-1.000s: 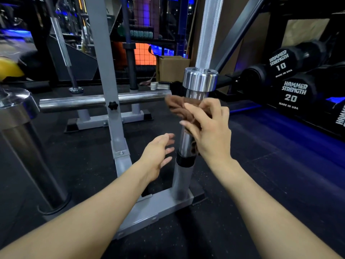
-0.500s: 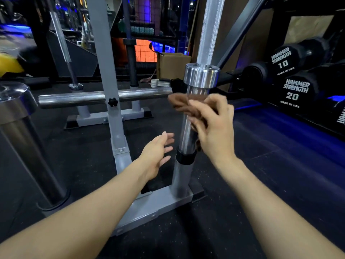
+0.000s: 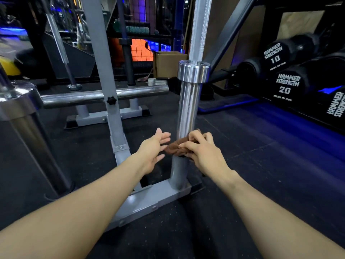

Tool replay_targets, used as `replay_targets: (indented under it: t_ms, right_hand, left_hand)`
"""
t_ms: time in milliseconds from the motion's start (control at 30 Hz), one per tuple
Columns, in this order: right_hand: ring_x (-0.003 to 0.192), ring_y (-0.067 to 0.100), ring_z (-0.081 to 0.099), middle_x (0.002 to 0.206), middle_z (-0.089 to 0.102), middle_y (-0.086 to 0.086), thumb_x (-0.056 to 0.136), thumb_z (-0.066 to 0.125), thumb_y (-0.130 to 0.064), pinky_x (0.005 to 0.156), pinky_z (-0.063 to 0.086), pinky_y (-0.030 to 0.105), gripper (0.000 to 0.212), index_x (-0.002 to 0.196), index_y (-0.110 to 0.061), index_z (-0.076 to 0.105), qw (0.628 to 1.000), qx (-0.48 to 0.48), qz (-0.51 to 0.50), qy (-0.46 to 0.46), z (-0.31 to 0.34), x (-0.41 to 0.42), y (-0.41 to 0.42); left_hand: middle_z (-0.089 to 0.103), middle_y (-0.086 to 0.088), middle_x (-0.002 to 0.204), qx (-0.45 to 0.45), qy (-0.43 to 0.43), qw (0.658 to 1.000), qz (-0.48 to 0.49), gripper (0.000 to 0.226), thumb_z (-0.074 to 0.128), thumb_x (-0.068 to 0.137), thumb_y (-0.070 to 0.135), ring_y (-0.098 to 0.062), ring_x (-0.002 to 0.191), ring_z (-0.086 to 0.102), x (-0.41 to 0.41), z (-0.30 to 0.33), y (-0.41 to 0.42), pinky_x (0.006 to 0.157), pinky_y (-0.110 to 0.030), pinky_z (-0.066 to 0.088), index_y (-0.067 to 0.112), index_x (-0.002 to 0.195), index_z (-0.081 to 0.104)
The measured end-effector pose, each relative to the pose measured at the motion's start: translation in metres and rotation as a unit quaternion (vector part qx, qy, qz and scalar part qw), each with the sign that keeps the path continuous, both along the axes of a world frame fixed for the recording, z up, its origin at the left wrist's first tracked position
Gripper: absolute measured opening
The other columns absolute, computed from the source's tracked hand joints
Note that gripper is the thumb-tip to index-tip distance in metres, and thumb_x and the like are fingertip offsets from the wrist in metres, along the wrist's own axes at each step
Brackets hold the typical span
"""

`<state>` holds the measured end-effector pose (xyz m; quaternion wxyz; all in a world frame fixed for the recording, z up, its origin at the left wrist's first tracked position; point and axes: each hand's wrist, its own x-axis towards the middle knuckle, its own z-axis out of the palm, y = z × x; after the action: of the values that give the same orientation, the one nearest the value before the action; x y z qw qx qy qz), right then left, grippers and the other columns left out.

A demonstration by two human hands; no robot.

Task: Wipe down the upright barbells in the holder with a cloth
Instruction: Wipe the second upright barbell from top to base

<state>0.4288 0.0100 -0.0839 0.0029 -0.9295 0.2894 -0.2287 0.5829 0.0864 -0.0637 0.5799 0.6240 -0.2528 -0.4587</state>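
A chrome barbell (image 3: 187,109) stands upright in the grey tube of the holder (image 3: 178,172). Its sleeve is bare and shiny from the collar down to my hands. My right hand (image 3: 202,152) grips a brown cloth (image 3: 174,148) wrapped round the bottom of the sleeve, just above the tube. My left hand (image 3: 154,150) hovers just left of the cloth with fingers spread and holds nothing. A second upright barbell (image 3: 28,131) stands at the far left.
The holder's grey post (image 3: 104,71) rises left of the barbell, with a horizontal chrome bar (image 3: 104,96) behind it. Black dumbbells (image 3: 287,85) marked 10 and 20 lie on a rack at the right. A cardboard box (image 3: 168,63) sits behind. The floor is black rubber.
My right hand has slid the cloth down the sleeve, from just under the collar to just above the holder tube. My left hand stayed beside the bar.
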Motion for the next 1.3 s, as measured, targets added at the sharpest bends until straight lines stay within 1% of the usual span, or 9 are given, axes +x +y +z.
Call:
replay_targets:
  t_ms: [167, 267, 367, 467, 600, 933, 1033, 1200, 1300]
  right_hand:
    - [0.099, 0.02, 0.032, 0.113, 0.034, -0.012, 0.09, 0.06, -0.018, 0.063, 0.049, 0.038, 0.013, 0.101, -0.025, 0.058, 1.0, 0.002, -0.024, 0.002, 0.004, -0.006, 0.002]
    - [0.097, 0.024, 0.035, 0.112, 0.038, -0.007, 0.09, 0.058, -0.015, 0.07, 0.044, 0.036, 0.016, 0.101, -0.026, 0.062, 0.99, 0.053, -0.115, -0.058, 0.011, -0.027, -0.007]
    - [0.097, 0.032, 0.042, 0.112, 0.039, 0.0, 0.093, 0.057, -0.022, 0.069, 0.04, 0.035, 0.017, 0.109, -0.023, 0.062, 0.97, 0.044, -0.173, -0.168, 0.032, -0.043, -0.019]
    - [0.094, 0.027, 0.046, 0.11, 0.038, 0.001, 0.094, 0.054, -0.027, 0.073, 0.04, 0.033, 0.035, 0.129, -0.032, 0.052, 0.956, 0.027, -0.116, -0.268, 0.066, -0.023, -0.017]
    - [0.088, 0.02, 0.051, 0.105, 0.037, 0.005, 0.098, 0.048, -0.026, 0.082, 0.038, 0.026, 0.047, 0.144, -0.031, 0.039, 0.925, 0.12, -0.09, -0.349, 0.069, 0.016, -0.006]
    - [0.091, 0.031, 0.054, 0.11, 0.034, 0.005, 0.099, 0.044, -0.029, 0.086, 0.048, 0.043, 0.041, 0.139, -0.024, 0.04, 0.957, 0.222, -0.139, -0.124, -0.012, 0.009, -0.014]
    - [0.096, 0.036, 0.052, 0.115, 0.033, 0.006, 0.099, 0.044, -0.027, 0.087, 0.047, 0.045, 0.037, 0.136, -0.024, 0.042, 0.957, 0.233, -0.156, -0.076, -0.014, 0.009, -0.018]
    - [0.084, 0.029, 0.055, 0.104, 0.036, 0.002, 0.096, 0.049, -0.017, 0.081, 0.049, 0.045, 0.014, 0.106, -0.012, 0.056, 0.969, 0.203, -0.112, -0.091, -0.013, -0.003, -0.012]
    - [0.082, 0.022, 0.056, 0.104, 0.041, -0.002, 0.093, 0.056, -0.014, 0.078, 0.048, 0.038, 0.019, 0.111, -0.012, 0.062, 0.979, 0.16, -0.065, -0.103, -0.01, -0.012, 0.001]
  left_hand:
    - [0.055, 0.008, 0.133, 0.007, -0.02, 1.0, -0.011, 0.044, 0.03, 0.101, 0.045, -0.013, 0.116, 0.05, -0.008, 0.005, -0.002, 0.1, -0.035, 0.036, 0.023, 0.128, 0.057]
    - [0.055, 0.012, 0.132, 0.006, -0.03, 0.999, -0.022, 0.044, 0.03, 0.101, 0.046, -0.011, 0.112, 0.05, -0.013, 0.006, -0.006, 0.095, -0.032, 0.037, 0.025, 0.13, 0.055]
    - [0.055, 0.012, 0.131, 0.001, -0.038, 0.999, -0.02, 0.043, 0.03, 0.101, 0.046, -0.011, 0.112, 0.05, -0.014, 0.003, -0.01, 0.095, -0.032, 0.037, 0.025, 0.13, 0.054]
    - [0.055, 0.011, 0.13, -0.003, -0.033, 0.999, -0.012, 0.043, 0.031, 0.101, 0.046, -0.012, 0.113, 0.05, -0.015, 0.001, -0.013, 0.098, -0.033, 0.037, 0.025, 0.13, 0.055]
    - [0.057, 0.01, 0.128, -0.005, -0.018, 1.0, -0.007, 0.042, 0.03, 0.102, 0.045, -0.014, 0.118, 0.051, -0.016, -0.003, -0.014, 0.103, -0.035, 0.036, 0.026, 0.127, 0.057]
    - [0.055, 0.014, 0.122, -0.019, -0.049, 0.999, -0.011, 0.037, 0.028, 0.102, 0.044, -0.011, 0.113, 0.049, -0.014, -0.011, -0.016, 0.102, -0.035, 0.037, 0.033, 0.119, 0.058]
    - [0.054, 0.013, 0.126, -0.019, -0.053, 0.998, -0.017, 0.04, 0.028, 0.102, 0.043, -0.012, 0.116, 0.049, -0.014, -0.011, -0.014, 0.105, -0.036, 0.037, 0.03, 0.129, 0.055]
    - [0.049, 0.013, 0.136, -0.018, -0.053, 0.997, -0.044, 0.042, 0.026, 0.102, 0.044, -0.011, 0.123, 0.045, -0.012, -0.012, -0.012, 0.107, -0.036, 0.034, 0.03, 0.135, 0.05]
    - [0.048, 0.013, 0.139, -0.022, -0.042, 0.998, -0.05, 0.043, 0.025, 0.102, 0.045, -0.012, 0.127, 0.043, -0.01, -0.014, -0.013, 0.107, -0.036, 0.034, 0.031, 0.135, 0.05]
